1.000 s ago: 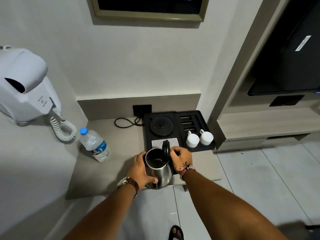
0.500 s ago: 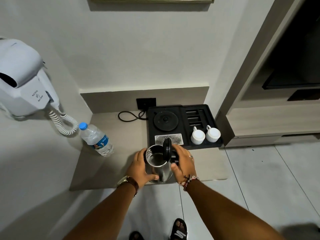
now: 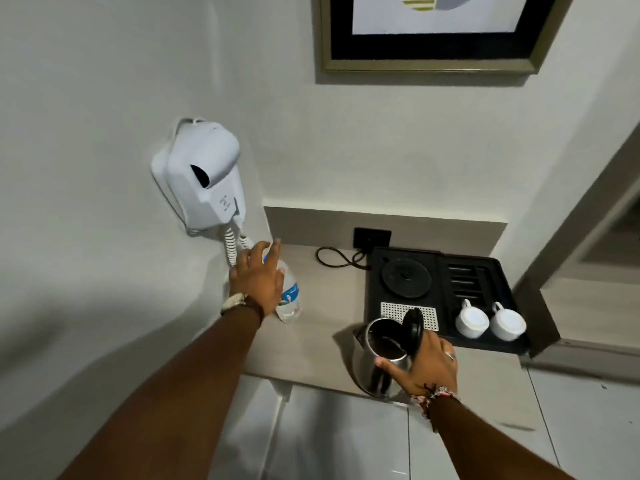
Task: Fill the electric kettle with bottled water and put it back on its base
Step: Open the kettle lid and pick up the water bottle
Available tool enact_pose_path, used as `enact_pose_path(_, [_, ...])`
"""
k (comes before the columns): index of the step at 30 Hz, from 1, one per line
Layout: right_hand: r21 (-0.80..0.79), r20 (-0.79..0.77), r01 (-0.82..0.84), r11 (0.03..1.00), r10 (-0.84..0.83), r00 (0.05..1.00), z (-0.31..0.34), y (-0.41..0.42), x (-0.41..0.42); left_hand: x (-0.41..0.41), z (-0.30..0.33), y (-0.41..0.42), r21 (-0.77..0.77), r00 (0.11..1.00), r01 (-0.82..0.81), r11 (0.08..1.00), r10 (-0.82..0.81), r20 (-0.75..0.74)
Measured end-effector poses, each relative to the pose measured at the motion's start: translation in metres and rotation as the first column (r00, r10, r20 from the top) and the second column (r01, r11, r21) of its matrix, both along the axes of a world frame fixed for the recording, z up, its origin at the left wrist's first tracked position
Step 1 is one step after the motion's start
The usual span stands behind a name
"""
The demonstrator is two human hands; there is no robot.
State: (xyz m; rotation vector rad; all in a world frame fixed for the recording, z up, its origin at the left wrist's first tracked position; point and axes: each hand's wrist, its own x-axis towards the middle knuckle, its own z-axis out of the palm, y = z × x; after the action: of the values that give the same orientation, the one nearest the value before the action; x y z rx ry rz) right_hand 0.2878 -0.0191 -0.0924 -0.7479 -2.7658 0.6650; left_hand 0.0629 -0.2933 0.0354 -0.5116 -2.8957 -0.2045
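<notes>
Left hand (image 3: 258,277) has left the kettle (image 3: 379,358) and reaches, fingers spread, over the bottle (image 3: 289,299). Right hand (image 3: 427,363) grips the open kettle on the counter (image 3: 325,327). Filling not begun; base (image 3: 406,277) vacant.

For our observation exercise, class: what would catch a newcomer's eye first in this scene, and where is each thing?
The steel kettle stands at the counter's front edge with its lid flipped open, the right hand on it. The left hand reaches with fingers spread over the water bottle by the left wall. Above it hangs a white hair dryer.
</notes>
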Motion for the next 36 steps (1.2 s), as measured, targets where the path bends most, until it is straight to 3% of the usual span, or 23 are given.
enact_pose_path(4, [-0.012, 0.004, 0.015, 1.0, -0.015, 1.0, 0.0, -0.002, -0.001, -0.037, 0.003, -0.004, -0.16, 0.991, 0.056, 0.986, -0.036, 0.126])
enact_pose_path(13, [-0.013, 0.022, 0.039, 0.999, -0.039, 0.999, 0.002, -0.006, -0.001, -0.048, -0.012, -0.004, 0.074, 0.979, 0.036, 0.997, -0.05, 0.198])
enact_pose_path(23, [0.009, 0.042, 0.058, 0.998, -0.058, 0.997, 0.01, -0.01, 0.0, -0.04, -0.003, 0.008, -0.12, 0.995, -0.015, 0.993, 0.026, 0.095])
enact_pose_path(26, [-0.009, 0.054, 0.05, 0.999, -0.05, 0.997, 0.012, -0.009, 0.0, -0.038, -0.003, 0.005, -0.107, 0.996, -0.004, 0.994, 0.013, 0.085])
enact_pose_path(31, [-0.005, 0.059, 0.048, 0.999, -0.048, 0.997, 0.014, -0.01, 0.001, -0.04, -0.005, -0.015, -0.016, 0.978, 0.17, 0.985, -0.167, 0.121])
enact_pose_path(36, [-0.001, 0.071, 0.047, 0.999, -0.047, 0.996, 0.017, -0.011, 0.001, -0.048, 0.003, -0.018, -0.03, 0.977, 0.153, 0.988, -0.146, 0.154])
